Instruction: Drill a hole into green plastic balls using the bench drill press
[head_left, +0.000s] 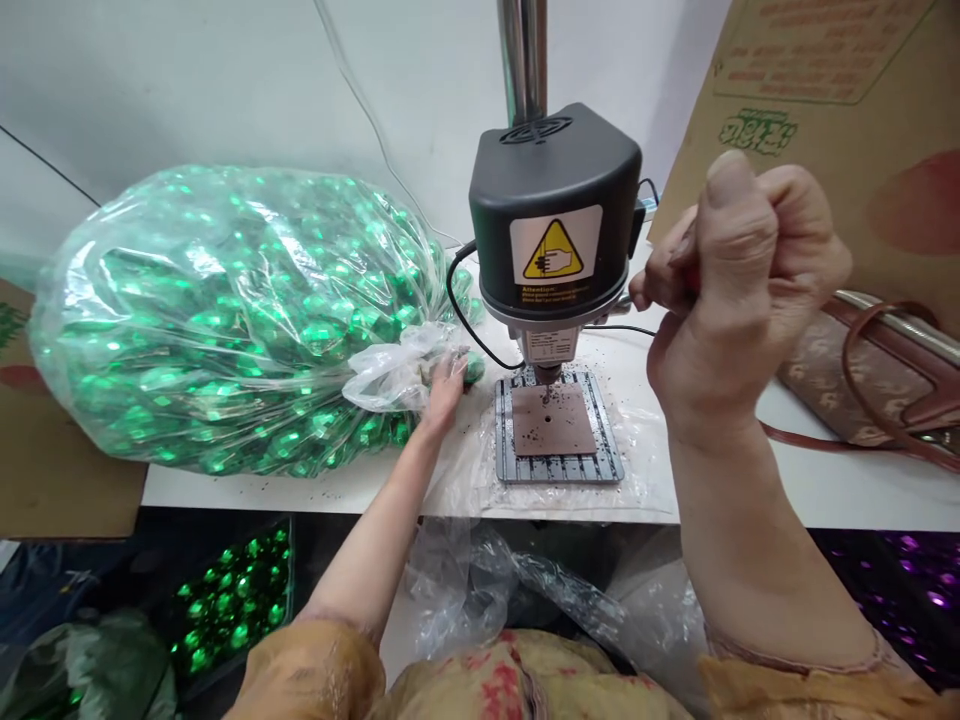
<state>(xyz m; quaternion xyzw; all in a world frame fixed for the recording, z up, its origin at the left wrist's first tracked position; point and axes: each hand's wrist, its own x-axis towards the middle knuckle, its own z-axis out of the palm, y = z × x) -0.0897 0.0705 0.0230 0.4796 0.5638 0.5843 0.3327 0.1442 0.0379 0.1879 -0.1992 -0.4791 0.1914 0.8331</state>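
My right hand [750, 270] is raised on the right, its fingers wrapped round the lever handle [694, 275] of a small black drill press [555, 200]. Most of that handle is hidden by the fingers. At the gathered mouth of a big clear plastic bag [247, 320] full of shiny green faceted beads, my left hand [445, 388] is closed at a green bead [474, 368], with thumb and finger against it. The drill bit [547, 394] points down over a brown square plate [570, 425] with a dark hole, which lies on the slotted metal base [506, 465].
Dark shavings lie around the base. Cardboard boxes [825, 120] stand at the right and far left. A patterned bag [840, 380] with brown straps lies at the right. Below the white table [645, 500] are trays of green beads [232, 610] and purple pieces [911, 590]. Clear plastic hangs over the front edge.
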